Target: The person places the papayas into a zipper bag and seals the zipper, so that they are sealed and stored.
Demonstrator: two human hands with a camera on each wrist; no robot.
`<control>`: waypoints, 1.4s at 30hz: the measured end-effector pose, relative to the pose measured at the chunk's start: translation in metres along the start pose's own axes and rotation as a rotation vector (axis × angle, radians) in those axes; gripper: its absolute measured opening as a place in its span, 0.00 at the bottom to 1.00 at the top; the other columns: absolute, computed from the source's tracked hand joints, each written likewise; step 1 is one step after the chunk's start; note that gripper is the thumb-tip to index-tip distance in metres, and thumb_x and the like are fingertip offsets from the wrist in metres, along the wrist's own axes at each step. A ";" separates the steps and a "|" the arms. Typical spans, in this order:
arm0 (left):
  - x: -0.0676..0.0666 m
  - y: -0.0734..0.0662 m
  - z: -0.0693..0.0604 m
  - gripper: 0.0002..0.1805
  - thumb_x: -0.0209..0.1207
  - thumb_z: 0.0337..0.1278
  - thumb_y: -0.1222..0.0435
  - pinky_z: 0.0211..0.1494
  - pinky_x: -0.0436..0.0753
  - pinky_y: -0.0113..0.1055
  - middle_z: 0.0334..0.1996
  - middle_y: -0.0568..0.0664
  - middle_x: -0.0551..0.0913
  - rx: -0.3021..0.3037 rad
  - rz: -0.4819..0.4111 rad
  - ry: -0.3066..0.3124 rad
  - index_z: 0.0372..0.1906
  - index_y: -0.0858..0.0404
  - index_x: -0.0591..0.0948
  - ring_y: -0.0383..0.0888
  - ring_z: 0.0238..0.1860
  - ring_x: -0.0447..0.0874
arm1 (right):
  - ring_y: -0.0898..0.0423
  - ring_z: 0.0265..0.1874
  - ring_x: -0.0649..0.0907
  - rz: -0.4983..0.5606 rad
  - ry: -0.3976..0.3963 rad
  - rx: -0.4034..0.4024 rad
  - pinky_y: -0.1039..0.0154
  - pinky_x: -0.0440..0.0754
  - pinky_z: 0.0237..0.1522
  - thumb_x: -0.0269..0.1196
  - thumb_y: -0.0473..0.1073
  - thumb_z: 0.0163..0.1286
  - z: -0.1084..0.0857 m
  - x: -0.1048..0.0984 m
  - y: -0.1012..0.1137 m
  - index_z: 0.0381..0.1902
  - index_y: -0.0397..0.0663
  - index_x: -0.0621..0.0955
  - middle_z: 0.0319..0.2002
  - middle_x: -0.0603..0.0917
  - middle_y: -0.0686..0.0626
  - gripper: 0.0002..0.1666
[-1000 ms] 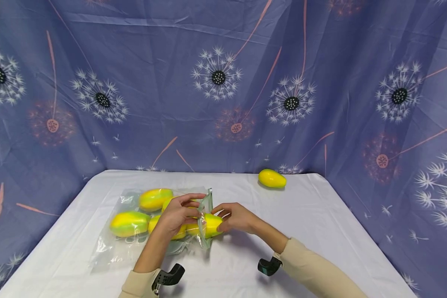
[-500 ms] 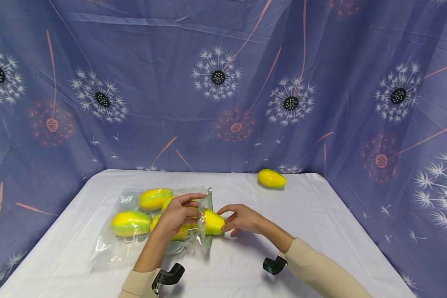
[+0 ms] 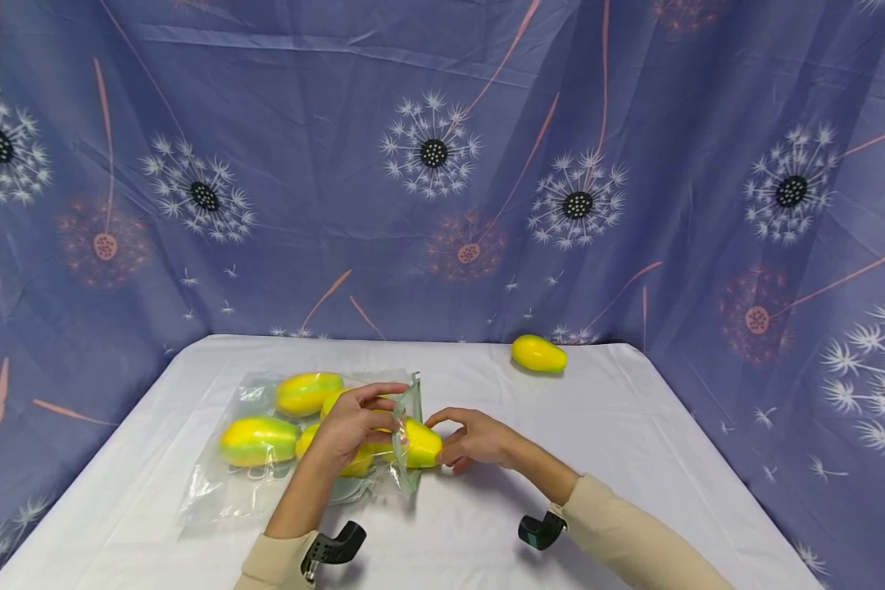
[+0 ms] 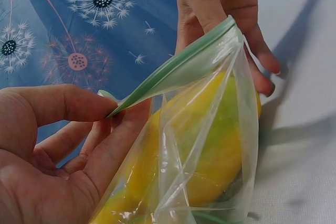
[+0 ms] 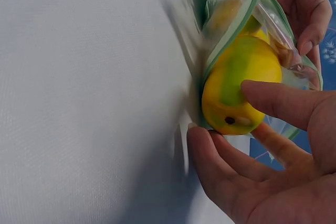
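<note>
A clear zip bag [image 3: 217, 501] with a green zip strip [image 4: 178, 62] lies on its side, its mouth facing right. My left hand [image 3: 350, 428] pinches the upper edge of that mouth between thumb and finger. A yellow-green papaya [image 3: 422, 444] sits partly inside the opening, its dark-spotted end [image 5: 241, 98] sticking out. My right hand [image 3: 479, 438] holds this end loosely, the thumb [image 5: 268, 95] on one side and bent fingers around the other. Several other papayas, such as a greener one [image 3: 258, 441] and one behind it [image 3: 308, 393], lie in the bag.
One more papaya [image 3: 538, 354] lies by itself near the back edge of the white-covered table [image 3: 605, 426]. A blue dandelion-print curtain [image 3: 324, 164] hangs behind and along both sides.
My right hand has shifted slightly right and then a touch back left, changing its hold on the papaya's end. That papaya has shifted slightly in the mouth. The left hand stays put.
</note>
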State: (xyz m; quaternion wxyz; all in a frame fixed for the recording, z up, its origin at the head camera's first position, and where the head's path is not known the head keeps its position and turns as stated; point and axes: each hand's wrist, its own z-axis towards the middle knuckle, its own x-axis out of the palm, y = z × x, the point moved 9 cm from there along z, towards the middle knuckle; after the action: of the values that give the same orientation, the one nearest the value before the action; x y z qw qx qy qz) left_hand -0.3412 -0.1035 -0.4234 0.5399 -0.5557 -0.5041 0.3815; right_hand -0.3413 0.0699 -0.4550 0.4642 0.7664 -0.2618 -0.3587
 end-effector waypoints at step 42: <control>-0.002 -0.001 -0.003 0.30 0.63 0.50 0.80 0.36 0.88 0.36 0.44 0.56 0.76 -0.007 0.022 -0.060 0.63 0.66 0.81 0.45 0.31 0.79 | 0.46 0.34 0.89 -0.008 -0.154 -0.116 0.54 0.89 0.34 0.75 0.36 0.57 0.003 0.021 0.013 0.49 0.40 0.82 0.41 0.90 0.42 0.21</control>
State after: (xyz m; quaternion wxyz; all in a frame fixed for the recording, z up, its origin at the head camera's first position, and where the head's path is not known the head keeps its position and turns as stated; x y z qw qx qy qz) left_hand -0.3393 -0.1057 -0.4220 0.5183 -0.5516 -0.5152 0.4020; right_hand -0.3317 0.0475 -0.4501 0.4846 0.7094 -0.2725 -0.4332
